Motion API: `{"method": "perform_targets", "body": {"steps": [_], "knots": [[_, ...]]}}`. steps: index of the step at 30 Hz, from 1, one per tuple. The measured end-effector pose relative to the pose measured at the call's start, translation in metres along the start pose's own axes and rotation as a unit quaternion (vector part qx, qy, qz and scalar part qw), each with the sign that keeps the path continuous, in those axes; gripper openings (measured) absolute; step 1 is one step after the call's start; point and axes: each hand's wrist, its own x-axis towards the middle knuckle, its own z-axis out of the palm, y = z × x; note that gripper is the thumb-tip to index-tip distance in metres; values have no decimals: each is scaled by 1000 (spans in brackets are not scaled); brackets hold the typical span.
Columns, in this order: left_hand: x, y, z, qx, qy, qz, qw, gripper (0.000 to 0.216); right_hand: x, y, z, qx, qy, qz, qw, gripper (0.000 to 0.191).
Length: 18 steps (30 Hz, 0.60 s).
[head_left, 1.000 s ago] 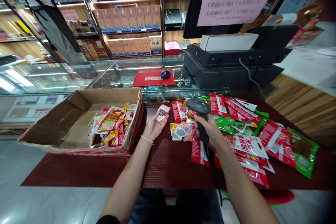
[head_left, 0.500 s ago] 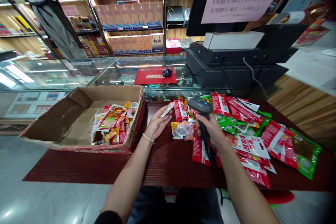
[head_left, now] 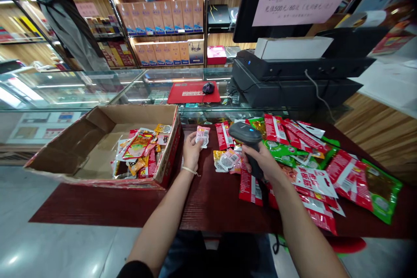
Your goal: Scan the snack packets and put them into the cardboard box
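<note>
Head camera's got a decent look at this one, so I'll place everything off the cardboard box (head_left: 76,147). Just right of the box, the left hand (head_left: 191,153) has a small pink packet (head_left: 203,137) pinched between thumb and fingers, raised a bit over the dark red table (head_left: 208,210). It's gripped by one edge, which I'd guess is to keep the printed side uncovered; the print's too small to read. Further right of the box, the right hand (head_left: 263,161) has its fingers wrapped around the handle of a barcode scanner (head_left: 244,132), pistol style, probably because the handle's shaped for that. Can't tell if a finger's pressing a trigger. The scanner's head points roughly back toward the box, so I reckon it's held that way to face the packet. Between the box and the scanner there's a little pile of small packets (head_left: 228,159), bunched on their own, maybe to keep them apart from the larger bags (head_left: 349,178) heaped farthest from the box, under and beyond the scanner. More mixed packets (head_left: 138,147) sit inside the box at its right end, easy reach for the left hand, I'd say.
</note>
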Motion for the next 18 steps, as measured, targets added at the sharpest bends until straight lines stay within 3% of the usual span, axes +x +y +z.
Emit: {"method": "perform_targets", "body": {"steps": [3, 7, 10, 15, 18], "knots": [[1, 2, 0, -5, 17, -7, 1000, 53, -2, 6, 0, -62, -44, 29, 997, 40], [2, 5, 2, 5, -3, 26, 1000, 50, -2, 12, 5, -125, -41, 19, 991, 33], [2, 7, 3, 0, -29, 45, 999, 47, -1, 12, 7, -132, -34, 14, 991, 33], [2, 3, -1, -24, 23, -12, 999, 53, -1, 10, 6, -124, -12, 29, 992, 37], [0, 3, 2, 6, 25, -1, 1000, 48, 0, 6, 6, -80, 6, 33, 996, 38]]}}
